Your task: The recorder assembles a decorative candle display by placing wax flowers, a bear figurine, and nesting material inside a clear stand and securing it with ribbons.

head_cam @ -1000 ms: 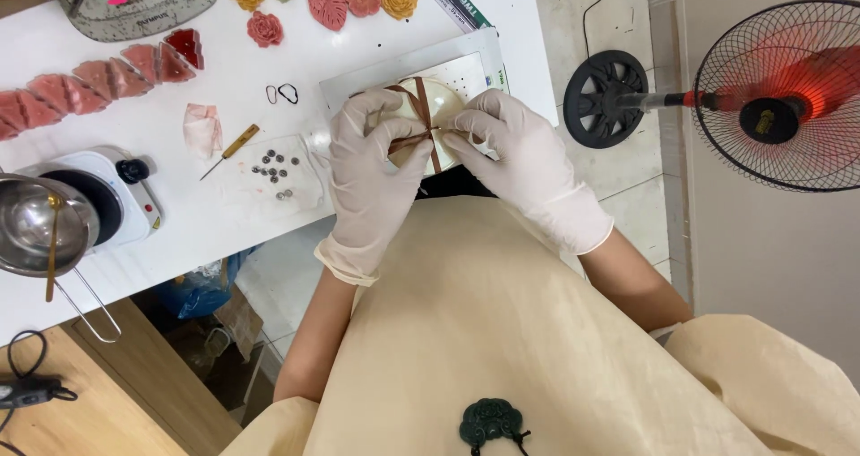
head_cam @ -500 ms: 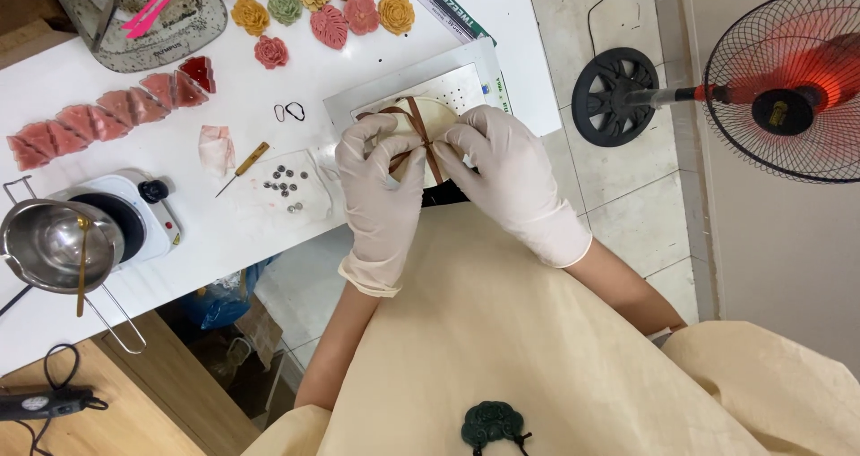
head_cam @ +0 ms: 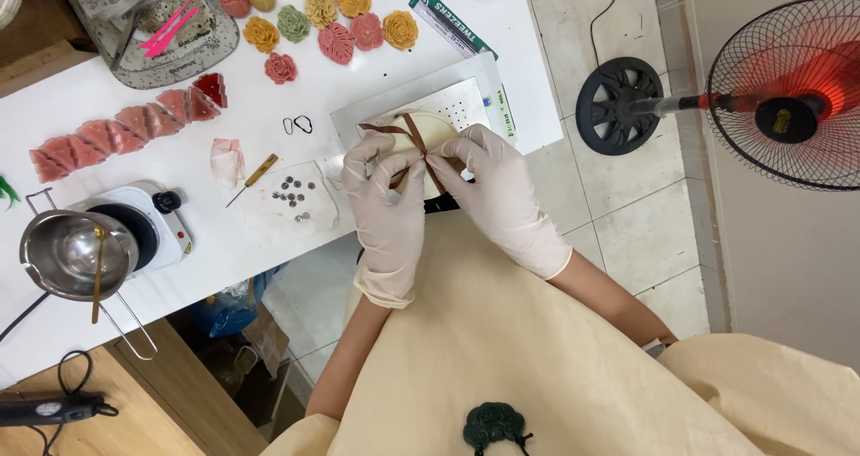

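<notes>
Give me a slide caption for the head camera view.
Gloved left hand and right hand tie brown ribbon around a round cream box.

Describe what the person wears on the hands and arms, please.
Both hands wear thin, cream-white disposable gloves: the left hand and the right hand. Each glove fits tightly, wrinkles a little at the knuckles and ends in a rolled cuff just past the wrist. The forearms above the cuffs are bare, with no sleeves. No watch, ring or marking shows on the gloves.
</notes>
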